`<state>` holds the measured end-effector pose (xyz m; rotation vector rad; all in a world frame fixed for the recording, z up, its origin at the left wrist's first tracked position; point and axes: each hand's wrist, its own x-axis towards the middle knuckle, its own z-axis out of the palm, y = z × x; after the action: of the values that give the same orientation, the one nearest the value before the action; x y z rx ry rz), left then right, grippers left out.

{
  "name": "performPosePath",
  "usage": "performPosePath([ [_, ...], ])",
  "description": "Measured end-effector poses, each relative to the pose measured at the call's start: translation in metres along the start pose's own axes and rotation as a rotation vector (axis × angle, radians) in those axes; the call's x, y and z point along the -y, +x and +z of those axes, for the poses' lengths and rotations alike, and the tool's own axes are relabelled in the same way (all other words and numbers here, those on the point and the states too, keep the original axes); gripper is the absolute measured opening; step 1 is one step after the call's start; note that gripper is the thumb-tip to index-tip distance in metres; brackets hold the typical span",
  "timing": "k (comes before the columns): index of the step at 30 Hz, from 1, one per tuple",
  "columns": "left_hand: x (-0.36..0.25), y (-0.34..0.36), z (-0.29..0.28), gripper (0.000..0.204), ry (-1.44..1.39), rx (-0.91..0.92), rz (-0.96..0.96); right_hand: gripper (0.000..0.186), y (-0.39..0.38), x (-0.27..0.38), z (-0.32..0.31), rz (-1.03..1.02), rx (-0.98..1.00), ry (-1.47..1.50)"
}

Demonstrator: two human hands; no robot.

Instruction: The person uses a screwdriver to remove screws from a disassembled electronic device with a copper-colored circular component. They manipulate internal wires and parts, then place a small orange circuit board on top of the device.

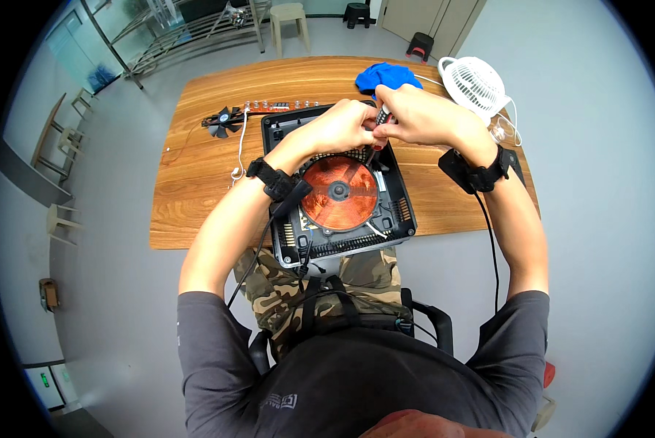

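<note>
Apparently gripping screwdriver (384,117) in curled right hand (413,115) over casing (402,226); likely steadying with curled left hand (345,125) alongside, can't tell its hold.

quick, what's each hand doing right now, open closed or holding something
Left hand: fingers curled in beside the right hand's fingers; can't tell whether it grips anything.
Right hand: closed around a dark-and-red handled tool.

— where, before you, lies the coil (342,208)?
— in the housing (398,188), on your table (196,197); cooling fan (225,123) to the housing's left, desk fan (476,84) behind at your right, cloth (383,77) left of that.
</note>
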<state>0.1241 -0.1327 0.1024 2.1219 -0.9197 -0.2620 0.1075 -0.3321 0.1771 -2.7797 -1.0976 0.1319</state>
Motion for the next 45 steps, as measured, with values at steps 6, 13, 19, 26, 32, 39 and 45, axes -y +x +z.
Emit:
performPosePath([
  [6, 0.008, 0.001, 0.013, 0.031, -0.036, -0.139, 0.076, 0.05, 0.008, 0.015, -0.009, 0.195, 0.098, 0.03],
  [13, -0.001, -0.002, 0.005, 0.024, -0.062, -0.01, -0.061, 0.048, -0.006, 0.004, -0.012, -0.011, -0.006, -0.148],
  [19, 0.005, 0.002, 0.006, 0.02, -0.123, 0.061, -0.036, 0.046, -0.006, 0.0, -0.011, -0.052, 0.007, -0.089],
  [26, 0.007, -0.005, 0.008, 0.02, -0.279, 0.098, -0.101, 0.058, -0.001, 0.003, -0.004, 0.044, -0.033, -0.074],
  [32, 0.009, -0.009, 0.012, 0.018, -0.233, 0.065, -0.066, 0.071, -0.004, 0.009, 0.003, 0.052, -0.128, -0.1],
  [39, 0.01, -0.014, 0.019, 0.029, 0.008, -0.025, 0.064, 0.075, -0.01, 0.003, 0.013, 0.084, -0.215, -0.205],
  [45, 0.041, -0.038, 0.023, 0.042, 0.542, 0.163, -0.126, 0.063, -0.021, 0.009, 0.02, 0.086, -0.276, -0.088],
])
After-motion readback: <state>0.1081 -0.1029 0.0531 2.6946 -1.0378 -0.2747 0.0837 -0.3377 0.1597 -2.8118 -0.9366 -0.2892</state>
